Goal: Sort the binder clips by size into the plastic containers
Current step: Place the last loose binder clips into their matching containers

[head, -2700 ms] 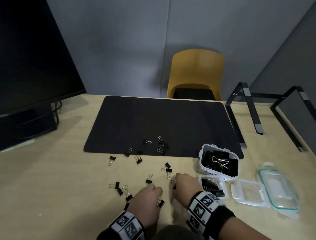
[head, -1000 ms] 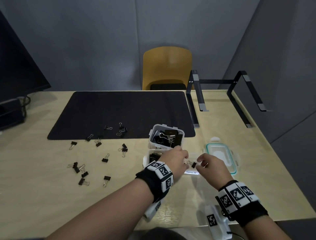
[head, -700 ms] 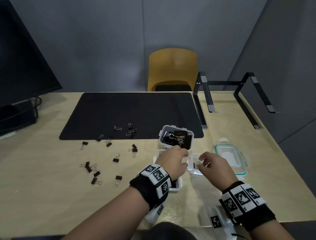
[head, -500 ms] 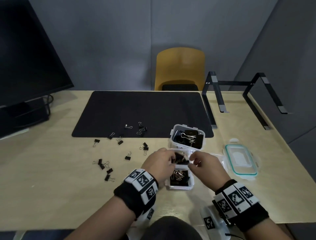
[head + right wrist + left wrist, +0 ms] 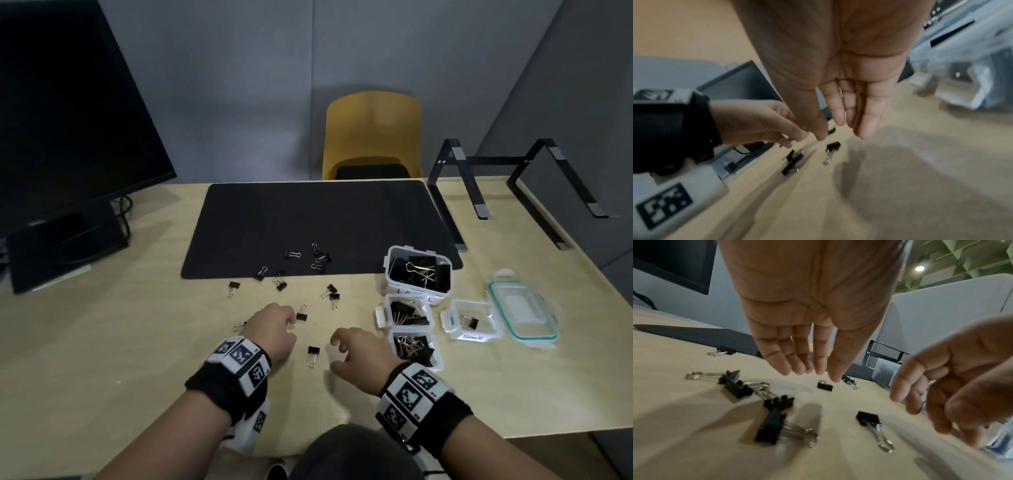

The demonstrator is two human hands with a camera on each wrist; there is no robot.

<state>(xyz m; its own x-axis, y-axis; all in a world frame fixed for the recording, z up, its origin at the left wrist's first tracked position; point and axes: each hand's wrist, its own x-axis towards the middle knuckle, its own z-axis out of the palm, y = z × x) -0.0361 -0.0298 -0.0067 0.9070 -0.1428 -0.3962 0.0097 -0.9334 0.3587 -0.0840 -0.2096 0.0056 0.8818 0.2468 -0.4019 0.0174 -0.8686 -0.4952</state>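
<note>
Binder clips (image 5: 301,274) scattered on tan desk (image 5: 102,342) and black mat (image 5: 308,219) edge, four plastic containers (image 5: 418,270) at right, left hand (image 5: 272,329) and right hand (image 5: 359,353) hovering, fingers loose, empty, monitor (image 5: 68,120), yellow chair (image 5: 371,133), grey walls

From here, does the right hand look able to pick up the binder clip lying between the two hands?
Probably yes. The right hand hovers open and empty just beside the binder clip, with only bare table between them; the left hand is beside it, not over it.
</note>
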